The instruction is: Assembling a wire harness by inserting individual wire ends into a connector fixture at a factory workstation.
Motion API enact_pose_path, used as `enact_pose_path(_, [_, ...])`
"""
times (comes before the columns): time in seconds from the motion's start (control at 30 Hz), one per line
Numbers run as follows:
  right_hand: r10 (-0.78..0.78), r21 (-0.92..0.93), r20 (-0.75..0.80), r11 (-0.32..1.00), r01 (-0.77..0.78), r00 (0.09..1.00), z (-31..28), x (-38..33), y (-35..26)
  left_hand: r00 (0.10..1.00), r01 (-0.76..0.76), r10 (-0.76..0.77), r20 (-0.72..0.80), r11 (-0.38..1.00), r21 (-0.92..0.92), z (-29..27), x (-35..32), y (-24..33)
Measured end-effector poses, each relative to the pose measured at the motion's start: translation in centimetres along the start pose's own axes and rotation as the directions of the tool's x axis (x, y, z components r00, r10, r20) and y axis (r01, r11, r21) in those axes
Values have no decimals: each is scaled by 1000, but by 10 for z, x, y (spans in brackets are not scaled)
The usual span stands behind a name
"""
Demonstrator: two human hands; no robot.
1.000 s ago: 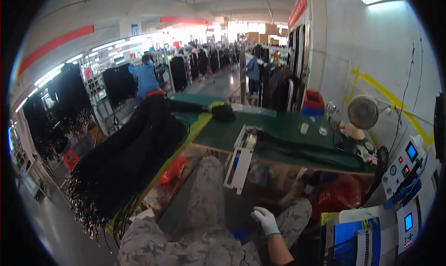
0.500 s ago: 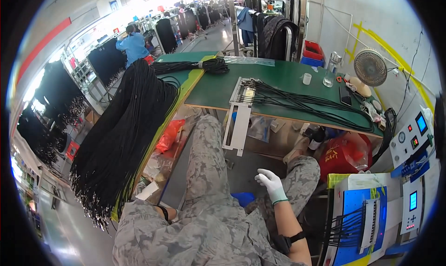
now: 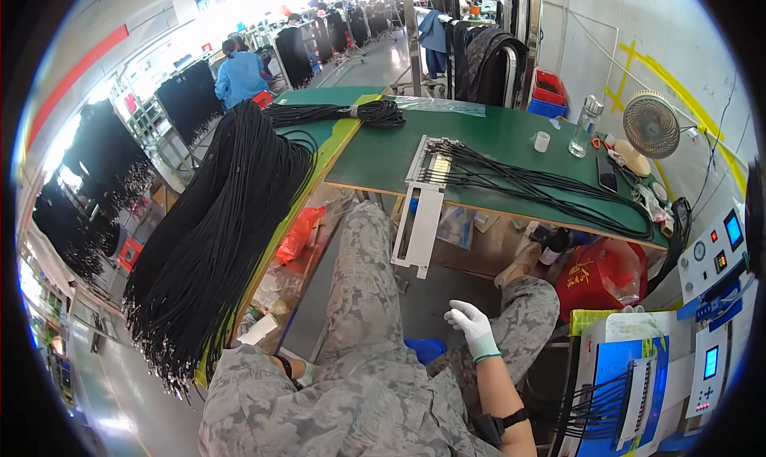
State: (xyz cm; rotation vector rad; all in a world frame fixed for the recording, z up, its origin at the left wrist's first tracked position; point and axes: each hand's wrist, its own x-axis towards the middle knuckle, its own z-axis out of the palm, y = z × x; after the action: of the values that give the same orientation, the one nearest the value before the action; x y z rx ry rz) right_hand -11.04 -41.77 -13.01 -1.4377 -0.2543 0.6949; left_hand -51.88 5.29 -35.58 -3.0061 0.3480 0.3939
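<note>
My right hand (image 3: 472, 328), in a white glove with a green cuff, hovers over my right thigh. Its fingers are slightly bent and apart, with nothing visible in them. My left hand (image 3: 306, 372) is mostly hidden beside my lap; only a bit of pale glove shows beyond a black wristband, and its fingers are out of sight. In front of me, a pale metal fixture (image 3: 418, 230) juts over the near edge of the green table (image 3: 363, 160). Black cables (image 3: 542, 178) run from the fixture's far end to the right across the tabletop.
A thick bundle of black cables (image 3: 227, 226) drapes over the table at left. On the right, a machine with a blue plate (image 3: 610, 369) holds a slotted bar with cables. A fan (image 3: 651, 124), glass bottle (image 3: 586, 128) and white cup (image 3: 542, 142) stand behind. A person in blue (image 3: 239, 76) sits farther off.
The whole view has shifted a little, so things sit slightly right and lower. My right hand keeps nearly the same pose over my thigh. Slightly more of the left glove shows.
</note>
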Motion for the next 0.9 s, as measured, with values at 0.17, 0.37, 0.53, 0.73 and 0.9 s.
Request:
enact_pose_path(0.17, [-10,30,-7,999,10,1000,0,0,-2,995,-87,88,42,996,-22,1,25,-20])
enact_pose_path(0.37, [-44,-46,12,998,45,999,3,3,7,974,-228,228,5,972,54,-25,137,-100])
enact_pose_path(0.53, [-29,18,4,999,29,1000,9,-2,-1,931,-365,360,65,928,76,-47,172,-128])
enact_pose_path(0.73, [-59,34,-98,998,62,994,5,-9,-1,979,93,-146,143,941,326,-217,257,-99])
enact_pose_path(0.9, [-98,33,-94,994,102,991,2,-9,-2,588,232,-713,-381,600,-765,-309,302,-85])
